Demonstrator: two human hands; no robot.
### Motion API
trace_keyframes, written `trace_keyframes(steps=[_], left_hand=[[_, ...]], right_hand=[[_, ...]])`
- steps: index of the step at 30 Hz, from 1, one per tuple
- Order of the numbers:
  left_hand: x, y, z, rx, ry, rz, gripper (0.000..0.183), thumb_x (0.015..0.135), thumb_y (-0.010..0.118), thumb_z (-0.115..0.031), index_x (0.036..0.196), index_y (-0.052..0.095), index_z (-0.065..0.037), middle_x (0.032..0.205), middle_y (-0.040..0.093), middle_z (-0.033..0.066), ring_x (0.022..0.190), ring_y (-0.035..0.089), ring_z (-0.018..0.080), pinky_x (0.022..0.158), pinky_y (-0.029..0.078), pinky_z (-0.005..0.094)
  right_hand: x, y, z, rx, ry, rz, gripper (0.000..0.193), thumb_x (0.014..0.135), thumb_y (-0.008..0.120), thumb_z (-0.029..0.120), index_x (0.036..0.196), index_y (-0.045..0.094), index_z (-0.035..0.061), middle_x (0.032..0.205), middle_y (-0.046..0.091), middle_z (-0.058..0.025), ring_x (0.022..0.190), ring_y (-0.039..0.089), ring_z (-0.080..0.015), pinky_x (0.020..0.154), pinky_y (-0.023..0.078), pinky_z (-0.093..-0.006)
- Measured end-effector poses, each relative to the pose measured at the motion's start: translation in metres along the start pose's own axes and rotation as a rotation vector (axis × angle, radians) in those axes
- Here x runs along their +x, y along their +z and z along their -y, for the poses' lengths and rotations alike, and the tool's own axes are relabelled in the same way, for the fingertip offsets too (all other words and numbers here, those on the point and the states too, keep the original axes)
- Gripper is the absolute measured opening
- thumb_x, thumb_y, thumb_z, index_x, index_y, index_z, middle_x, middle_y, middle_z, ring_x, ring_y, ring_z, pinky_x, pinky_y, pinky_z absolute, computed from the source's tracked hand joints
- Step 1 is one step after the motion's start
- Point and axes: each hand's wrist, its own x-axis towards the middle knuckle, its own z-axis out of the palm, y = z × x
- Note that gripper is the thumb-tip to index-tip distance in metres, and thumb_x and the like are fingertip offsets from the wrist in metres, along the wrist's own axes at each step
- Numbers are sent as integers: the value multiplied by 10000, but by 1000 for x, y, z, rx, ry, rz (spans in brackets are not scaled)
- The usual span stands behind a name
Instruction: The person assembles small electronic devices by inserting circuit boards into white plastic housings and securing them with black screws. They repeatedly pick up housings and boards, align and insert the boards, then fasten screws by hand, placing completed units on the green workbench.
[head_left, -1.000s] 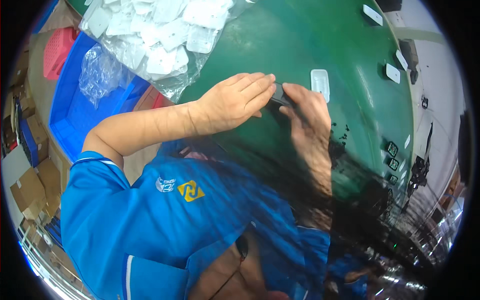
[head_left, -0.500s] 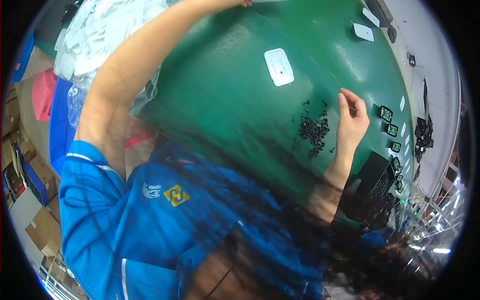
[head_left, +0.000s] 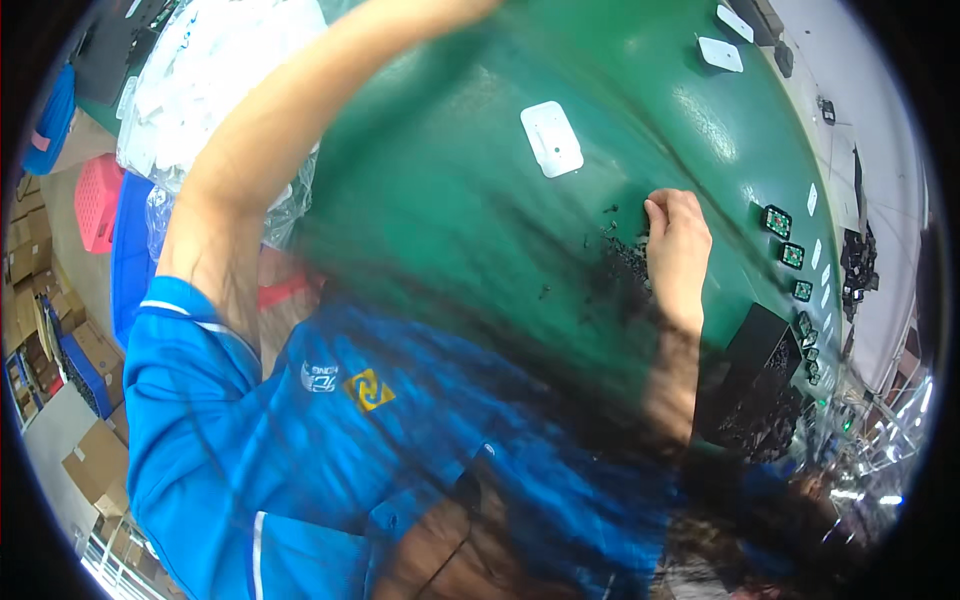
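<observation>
Item: right hand [head_left: 678,250] at a heap of small black parts [head_left: 622,272], green table [head_left: 450,230].
Fingers curled together, pinching at the heap's edge (what they pinch, cannot tell); best taken singly, wrist low. Left hand out of frame. Open room toward white plate [head_left: 551,138]; small green boards [head_left: 778,221] crowd the right.

plate [head_left: 551,138] behind screws [head_left: 622,272] — on table [head_left: 450,220]
</observation>
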Motion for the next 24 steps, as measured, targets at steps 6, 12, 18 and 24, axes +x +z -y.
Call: trace_keyframes(steps=[6,12,18,24], left_hand=[[-78,-37,-71,-245,706,268,499,788,640,-219,1260,511,-123,1230,535,46,1125,502,258,897,454,331],[-82,-54,-89,-49,639,534,378,813,615,-166,1170,509,-96,1018,530,100,976,573,243,761,503,375],[-76,-76,-75,-302,487,626,400,780,711,-219,1072,488,-61,910,555,176,749,630,299,568,501,378],[-112,-127,-115,-1217,-361,831,240,912,569,-116,1148,530,-95,796,619,66,437,520,96,404,424,250]], right_hand=[[-14,-6,14,238,200,-179,57,860,634,69,866,614,16,820,578,-39,681,574,-122,615,472,-263],[-46,-13,34,1128,424,-155,102,901,604,61,951,576,-23,858,631,-74,743,617,-122,689,509,-236],[-69,-23,59,1353,459,-160,119,913,596,79,956,561,-27,860,637,-101,738,620,-145,683,511,-251],[-77,-31,97,1450,393,-250,116,907,612,88,944,564,-11,855,608,-68,744,590,-127,699,481,-243]])
